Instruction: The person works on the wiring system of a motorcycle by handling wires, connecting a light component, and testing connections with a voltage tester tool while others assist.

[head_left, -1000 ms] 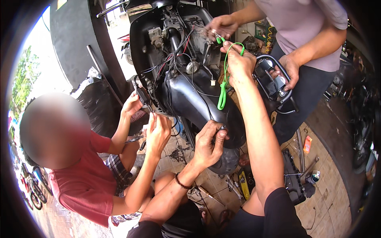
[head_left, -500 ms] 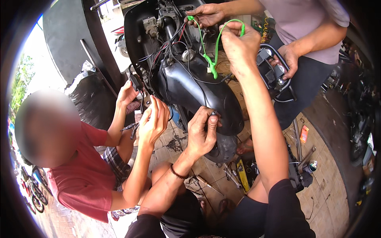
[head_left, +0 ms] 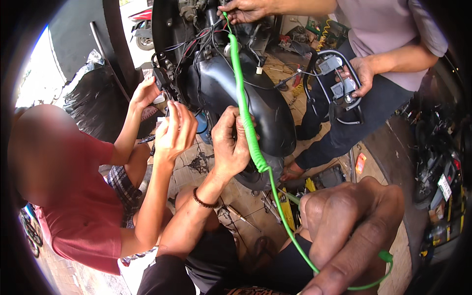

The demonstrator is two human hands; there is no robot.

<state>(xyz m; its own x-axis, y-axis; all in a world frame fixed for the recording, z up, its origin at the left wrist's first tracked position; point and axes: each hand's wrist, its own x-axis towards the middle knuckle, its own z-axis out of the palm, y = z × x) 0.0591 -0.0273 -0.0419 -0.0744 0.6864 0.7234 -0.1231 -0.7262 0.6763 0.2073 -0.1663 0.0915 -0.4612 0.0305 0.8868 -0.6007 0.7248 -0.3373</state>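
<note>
"Over the fender, what is stretched?"
"The green cord, from a co-worker's hand to the right hand, closed on its thin near end."
"State of left hand?"
"Fingers curled behind the green cord; whether they grip anything, I cannot tell."

On the tiled floor lie a screwdriver, wrenches just right of it and, farther right, an orange packet.
</note>
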